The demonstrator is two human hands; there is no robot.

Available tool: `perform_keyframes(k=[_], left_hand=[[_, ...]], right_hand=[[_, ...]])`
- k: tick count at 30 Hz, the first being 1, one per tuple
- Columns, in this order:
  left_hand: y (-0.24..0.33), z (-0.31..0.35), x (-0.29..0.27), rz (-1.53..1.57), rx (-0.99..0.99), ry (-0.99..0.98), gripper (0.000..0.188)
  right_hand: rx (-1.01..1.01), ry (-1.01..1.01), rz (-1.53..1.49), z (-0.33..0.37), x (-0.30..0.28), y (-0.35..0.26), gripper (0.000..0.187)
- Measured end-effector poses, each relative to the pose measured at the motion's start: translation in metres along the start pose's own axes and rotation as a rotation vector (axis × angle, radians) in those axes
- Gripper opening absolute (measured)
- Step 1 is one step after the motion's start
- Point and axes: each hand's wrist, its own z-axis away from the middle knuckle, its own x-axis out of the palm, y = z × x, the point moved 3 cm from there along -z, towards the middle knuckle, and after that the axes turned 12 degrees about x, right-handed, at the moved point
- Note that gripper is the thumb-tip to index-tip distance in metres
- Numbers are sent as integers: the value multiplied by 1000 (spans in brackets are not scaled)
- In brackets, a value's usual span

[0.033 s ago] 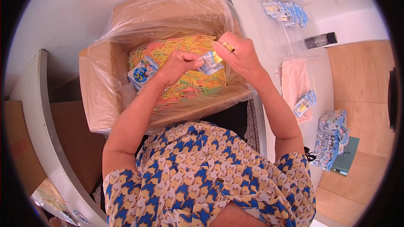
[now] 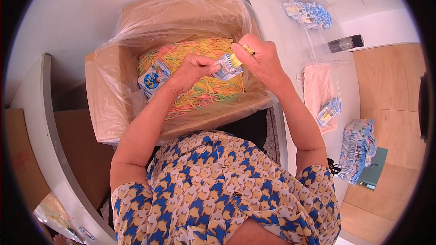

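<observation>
The left hand (image 2: 187,73) pinches a packet (image 2: 223,71); the right hand (image 2: 263,61) grips yellow sticks (image 2: 235,60), seemingly partway in. Filled packet (image 2: 328,112) far right; loose sticks (image 2: 181,51) abound upper centre.

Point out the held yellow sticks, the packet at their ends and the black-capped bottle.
Held yellow sticks (image 2: 235,60): head view, exposed middle.
Packet (image 2: 227,71): head view, visible face.
Black-capped bottle (image 2: 341,45): head view, transparent body.
</observation>
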Motion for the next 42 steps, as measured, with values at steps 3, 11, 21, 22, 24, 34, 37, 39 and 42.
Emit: perform_keyframes(k=[3,11,21,22,24,34,37,39,42], left_hand=[[5,1,0,-55,-9,12,19],[8,-1,2,-226,40,2,20],[-3,4,-10,-490,-115,-142,17],[1,6,-11,-443,-27,-79,14],[6,10,-12,-395,64,-17,12],[13,13,-4,-140,90,-34,12],[12,12,-1,-128,117,-99,13],[13,14,-2,-137,107,-131,14],[14,19,-9,-143,85,-142,16]], right_hand=[[-2,52,-1,2,-4,-5,18],[-104,105,153,-4,-1,1,19],[47,75,-34,-2,-6,12,22],[81,100,-126,-2,-8,16,25],[106,12,-239,-3,-10,17,23],[296,-436,-294,-5,-1,-8,24],[216,-405,-243,-8,3,-1,24],[151,-352,-163,-9,7,-5,24],[62,-243,-57,-7,15,-17,24]])
